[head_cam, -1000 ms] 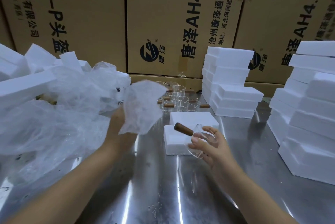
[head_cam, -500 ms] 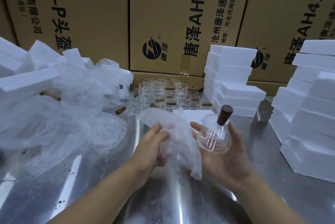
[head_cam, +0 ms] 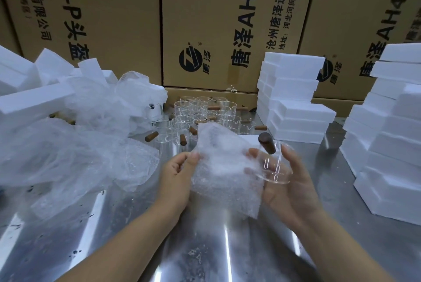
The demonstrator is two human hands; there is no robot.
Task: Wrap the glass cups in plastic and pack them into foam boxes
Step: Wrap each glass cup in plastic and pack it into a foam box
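Plastic and glass are together now. A second ago the left hand (head_cam: 177, 176) held the bubble sheet (head_cam: 223, 174) up beside the loose heap of plastic (head_cam: 68, 149), well apart from the glass cup (head_cam: 275, 167). The sheet now hangs between both hands, its right edge touching the cup's side. The left thumb and fingers pinch the sheet's left edge. The right hand (head_cam: 293, 192) cradles the cup above the steel table (head_cam: 205, 247), fingers curled round its far wall. The wooden handle (head_cam: 267, 143), which pointed left earlier, tips upward. Wrapping looks ready to begin (no fold goes round the glass yet), so packing is still some way off. The stacked foam boxes (head_cam: 293, 103) and the unwrapped cups (head_cam: 196, 110) wait behind.
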